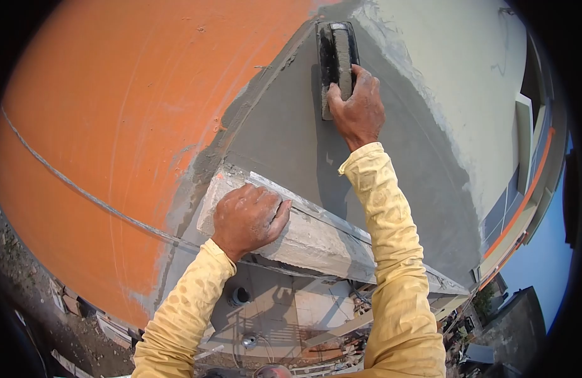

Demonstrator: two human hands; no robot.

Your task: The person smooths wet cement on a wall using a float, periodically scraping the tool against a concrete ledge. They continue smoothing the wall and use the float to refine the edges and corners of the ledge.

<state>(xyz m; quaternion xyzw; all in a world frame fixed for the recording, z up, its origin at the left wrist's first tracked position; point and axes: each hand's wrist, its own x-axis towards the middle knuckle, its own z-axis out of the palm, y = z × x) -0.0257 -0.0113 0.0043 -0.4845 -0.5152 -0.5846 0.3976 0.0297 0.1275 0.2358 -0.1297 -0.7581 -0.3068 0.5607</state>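
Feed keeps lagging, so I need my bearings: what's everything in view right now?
Rectangular plastering float: one, dark grey, top centre, flat on plaster.
Wet plaster patch: one, grey, wall centre.
Orange painted wall: one, left.
Cream painted wall: one, right.
Thin string: one, grey, across orange wall.
Mortar-crusted ledge: one, pale grey, below plaster.
Sleeves: two, yellow, both forearms.
Left hand: one, gripping ledge.
Right hand: one, gripping float handle.

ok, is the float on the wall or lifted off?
On. The float lies flat against the grey plaster, the right hand gripping its handle.
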